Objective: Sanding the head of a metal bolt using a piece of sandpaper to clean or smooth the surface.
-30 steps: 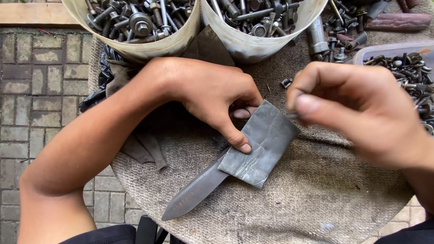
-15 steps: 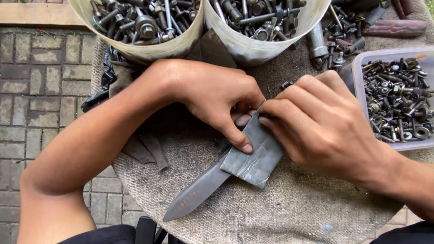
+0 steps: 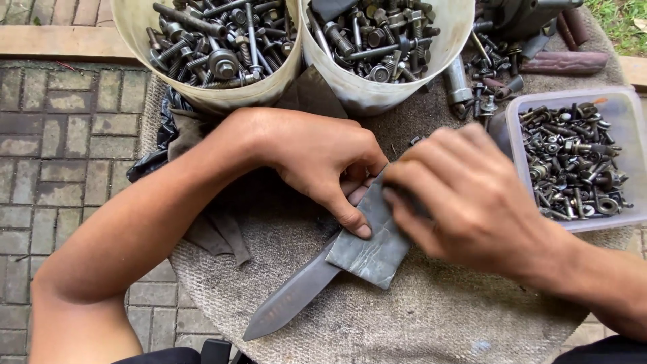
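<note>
Below, left hand (image 3: 317, 158) pins grey sheet (image 3: 369, 251) over knife blade (image 3: 290, 303); right hand (image 3: 472, 195) pinches sheet's upper edge.

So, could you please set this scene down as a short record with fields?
Surface: round table covered in grey cloth, over brick paving
Left hand: thumb pressing the grey sheet wrapped around the blade's upper part
Right hand: fingers on the sheet's upper edge
Blade: dark metal, bare tip pointing lower left
Behind: two white buckets of bolts
Right side: clear plastic tub of nuts and washers
Under left wrist: dark rag
</note>
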